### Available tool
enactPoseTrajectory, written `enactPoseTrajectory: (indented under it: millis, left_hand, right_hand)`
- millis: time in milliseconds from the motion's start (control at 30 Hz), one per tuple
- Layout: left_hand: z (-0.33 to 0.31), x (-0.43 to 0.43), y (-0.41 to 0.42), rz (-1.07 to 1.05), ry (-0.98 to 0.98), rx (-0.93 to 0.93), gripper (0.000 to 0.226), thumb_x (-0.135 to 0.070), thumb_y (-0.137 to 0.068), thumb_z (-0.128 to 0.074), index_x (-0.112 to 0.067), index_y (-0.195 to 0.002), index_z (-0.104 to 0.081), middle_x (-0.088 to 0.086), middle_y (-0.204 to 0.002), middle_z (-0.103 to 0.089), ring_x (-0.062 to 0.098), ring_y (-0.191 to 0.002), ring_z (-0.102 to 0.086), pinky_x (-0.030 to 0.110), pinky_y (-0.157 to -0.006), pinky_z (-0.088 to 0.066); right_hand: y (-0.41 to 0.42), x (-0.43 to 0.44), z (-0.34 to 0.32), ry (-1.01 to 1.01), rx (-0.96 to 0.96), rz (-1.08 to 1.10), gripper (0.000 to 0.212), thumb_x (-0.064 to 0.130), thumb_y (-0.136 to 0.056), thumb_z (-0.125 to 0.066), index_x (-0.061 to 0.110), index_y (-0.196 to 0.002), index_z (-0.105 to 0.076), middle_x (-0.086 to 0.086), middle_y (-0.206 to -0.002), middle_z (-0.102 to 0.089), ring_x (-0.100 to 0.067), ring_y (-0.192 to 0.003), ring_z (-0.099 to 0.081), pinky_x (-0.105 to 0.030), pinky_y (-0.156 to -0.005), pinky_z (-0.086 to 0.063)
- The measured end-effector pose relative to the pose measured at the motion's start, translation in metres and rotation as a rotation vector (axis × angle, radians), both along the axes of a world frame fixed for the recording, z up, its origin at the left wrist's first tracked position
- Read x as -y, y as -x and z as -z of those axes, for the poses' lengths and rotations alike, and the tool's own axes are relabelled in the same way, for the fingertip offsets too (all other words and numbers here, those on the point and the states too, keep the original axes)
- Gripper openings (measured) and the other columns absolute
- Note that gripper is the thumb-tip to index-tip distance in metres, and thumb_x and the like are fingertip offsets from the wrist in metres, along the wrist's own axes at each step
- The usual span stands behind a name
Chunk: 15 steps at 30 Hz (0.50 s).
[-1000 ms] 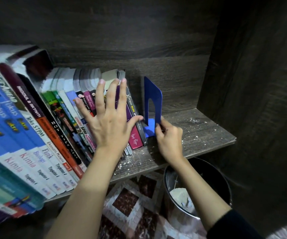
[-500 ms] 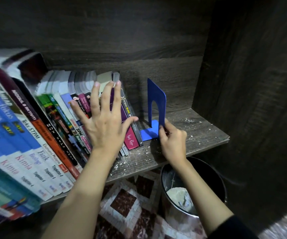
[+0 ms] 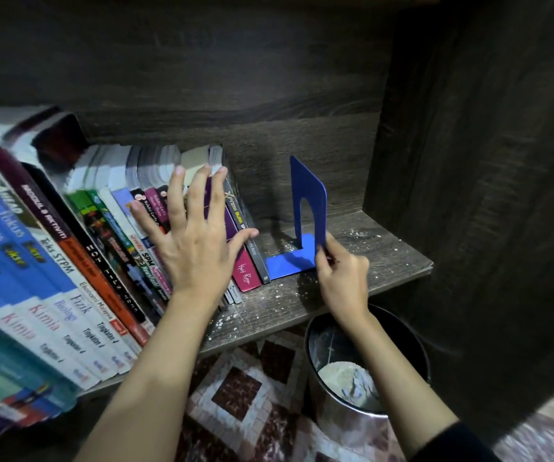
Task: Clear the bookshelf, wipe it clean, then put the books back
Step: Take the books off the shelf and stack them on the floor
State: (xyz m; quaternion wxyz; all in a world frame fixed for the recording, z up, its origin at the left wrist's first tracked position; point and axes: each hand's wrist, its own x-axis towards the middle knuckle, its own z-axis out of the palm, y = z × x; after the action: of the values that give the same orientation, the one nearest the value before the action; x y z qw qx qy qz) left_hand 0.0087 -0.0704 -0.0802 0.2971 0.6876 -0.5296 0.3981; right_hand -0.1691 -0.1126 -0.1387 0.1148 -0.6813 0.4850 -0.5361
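Many colourful books (image 3: 69, 261), speckled shelf (image 3: 392, 255), blue bookend (image 3: 305, 181)

shelf (image 3: 352, 288): dark matt woodgrain, dusty white specks. bookend (image 3: 309, 208): smooth blue painted metal. book spines (image 3: 79, 278): glossy paper. bin (image 3: 335, 415), lower right: shiny metal.

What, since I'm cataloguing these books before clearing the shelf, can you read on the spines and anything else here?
"Kimia": white-and-blue spines, on two of them
"Fizik": blue-topped spine
"Teks STPM": pale spine
"MODUL & AKTIVITI": maroon spine
"HOT TIPS": black spine
"SPM": narrow white spine
Magenta spine: handwritten script, too unclear to read; the smaller print elsewhere is blurred.
Blue bookend: no text.
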Motion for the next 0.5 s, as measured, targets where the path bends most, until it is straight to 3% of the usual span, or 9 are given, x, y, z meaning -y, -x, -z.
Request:
enactPoseTrajectory:
  millis: [100,267,333,500]
  left_hand:
    - [0.0,0.0,0.0,0.014,0.003,-0.013,0.101,-0.066,-0.059,-0.073,-0.015,-0.14,-0.038,0.009,-0.14,-0.041,0.023,-0.135,-0.019,0.067,-0.098,-0.004]
    - [-0.001,-0.004,0.001,0.023,-0.021,-0.035,0.102,-0.062,-0.059,-0.075,-0.015,-0.141,-0.039,0.009,-0.141,-0.039,0.022,-0.136,-0.018,0.068,-0.098,-0.003]
    - [-0.003,-0.007,0.005,0.023,-0.056,-0.05,0.103,-0.061,-0.059,-0.076,-0.014,-0.142,-0.038,0.01,-0.142,-0.038,0.023,-0.137,-0.017,0.068,-0.099,-0.001]
    - [-0.016,-0.02,0.024,-0.072,-0.251,-0.111,0.103,-0.056,-0.071,-0.072,-0.017,-0.15,-0.019,0.009,-0.156,-0.017,0.028,-0.144,-0.001,0.064,-0.103,0.008]
  right_hand:
    - [0.012,0.001,-0.002,-0.029,0.002,0.013,0.037,0.004,-0.091,-0.056,0.012,-0.128,-0.06,-0.018,-0.056,-0.058,-0.031,-0.051,-0.052,-0.033,-0.057,-0.034]
    - [0.022,0.004,-0.005,-0.015,0.0,0.031,0.036,0.002,-0.09,-0.056,0.01,-0.124,-0.063,-0.008,-0.049,-0.042,-0.016,-0.049,-0.038,-0.028,-0.052,-0.027]
    - [0.027,0.004,-0.008,-0.027,-0.013,0.042,0.036,0.003,-0.091,-0.055,0.01,-0.126,-0.062,-0.012,-0.052,-0.048,-0.014,-0.047,-0.038,-0.032,-0.055,-0.032]
    - [0.042,-0.001,-0.02,-0.021,0.021,0.074,0.037,0.004,-0.092,-0.054,0.013,-0.128,-0.06,-0.022,-0.065,-0.064,-0.039,-0.057,-0.055,-0.044,-0.061,-0.043]
